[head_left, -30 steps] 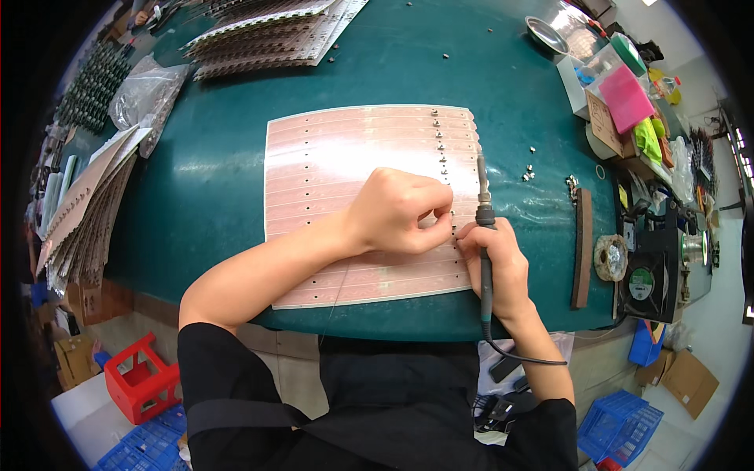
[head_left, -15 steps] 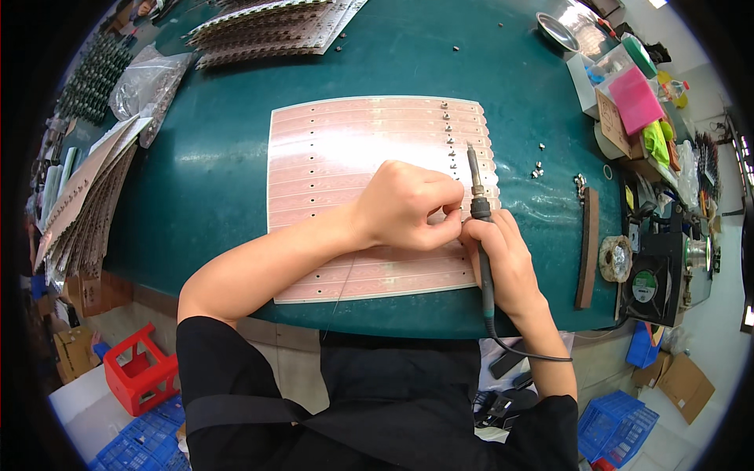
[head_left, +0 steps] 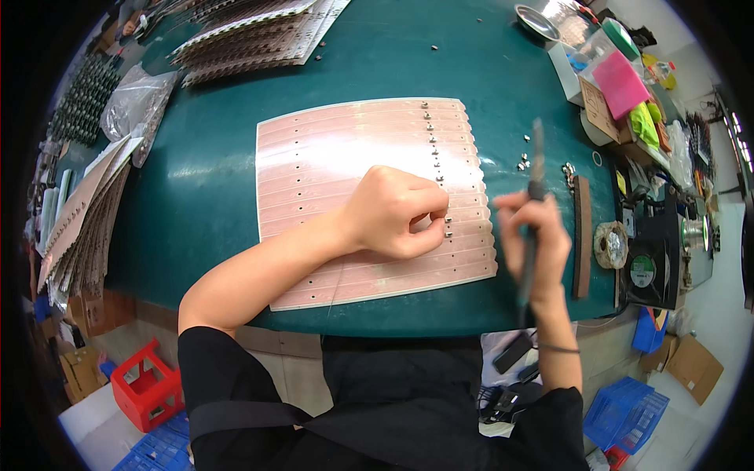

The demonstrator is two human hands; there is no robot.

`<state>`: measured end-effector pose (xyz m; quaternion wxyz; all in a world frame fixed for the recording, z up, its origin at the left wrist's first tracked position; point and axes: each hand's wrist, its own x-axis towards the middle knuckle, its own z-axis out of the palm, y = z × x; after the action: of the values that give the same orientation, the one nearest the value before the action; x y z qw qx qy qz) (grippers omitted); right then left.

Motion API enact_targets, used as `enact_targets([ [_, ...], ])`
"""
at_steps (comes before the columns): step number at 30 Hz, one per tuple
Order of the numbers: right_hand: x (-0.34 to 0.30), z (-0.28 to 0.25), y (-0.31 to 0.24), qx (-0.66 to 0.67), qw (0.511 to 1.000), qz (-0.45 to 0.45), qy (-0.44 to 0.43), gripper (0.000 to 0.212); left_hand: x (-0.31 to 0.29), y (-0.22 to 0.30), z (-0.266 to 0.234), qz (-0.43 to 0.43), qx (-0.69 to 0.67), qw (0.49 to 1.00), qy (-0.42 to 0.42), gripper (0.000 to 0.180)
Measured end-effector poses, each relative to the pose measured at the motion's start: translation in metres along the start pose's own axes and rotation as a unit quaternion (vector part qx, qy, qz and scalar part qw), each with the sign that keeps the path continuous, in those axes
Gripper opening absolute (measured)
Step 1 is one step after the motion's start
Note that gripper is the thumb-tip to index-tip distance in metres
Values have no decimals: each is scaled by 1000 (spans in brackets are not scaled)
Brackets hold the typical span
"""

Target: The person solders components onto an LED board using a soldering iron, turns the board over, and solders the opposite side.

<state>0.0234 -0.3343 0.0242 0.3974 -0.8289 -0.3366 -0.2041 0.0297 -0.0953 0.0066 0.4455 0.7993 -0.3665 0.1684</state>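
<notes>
A pale pink panel of joined strips (head_left: 314,169) lies on the green table, scalloped along its right edge. Small metal parts (head_left: 432,140) stand in a column near that edge. My left hand (head_left: 399,213) rests on the panel beside the lower parts, its fingers curled closed. A thin solder wire (head_left: 338,284) trails from under it toward the front edge; its end at the fingertips is hidden. My right hand (head_left: 546,235), smeared by motion, grips a soldering iron (head_left: 537,166) right of the panel. The iron's tip points away from me, and its cord hangs by my wrist.
Loose metal parts (head_left: 523,163) lie right of the panel, near a brown bar (head_left: 581,235) and a round holder (head_left: 610,245). A black fan unit (head_left: 650,271) stands at the right edge. Stacked panels (head_left: 251,39) sit at the back, more panels (head_left: 86,212) at the left.
My right hand has carried the soldering iron to the right, off the panel and away from my left hand. The left hand stays closed on the panel. The whole view has shifted slightly.
</notes>
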Motion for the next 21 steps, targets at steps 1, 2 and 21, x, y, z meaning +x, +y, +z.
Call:
enact_targets([
  [1,10,-8,4,-20,999,15,22,30,1,-1,1,0,0,1000,-17,11],
  [2,19,-14,10,-39,998,30,44,27,0,-1,2,7,-3,1000,-21,11],
  [21,11,-10,78,-128,992,15,0,24,1,14,18,7,59,995,-74,9],
])
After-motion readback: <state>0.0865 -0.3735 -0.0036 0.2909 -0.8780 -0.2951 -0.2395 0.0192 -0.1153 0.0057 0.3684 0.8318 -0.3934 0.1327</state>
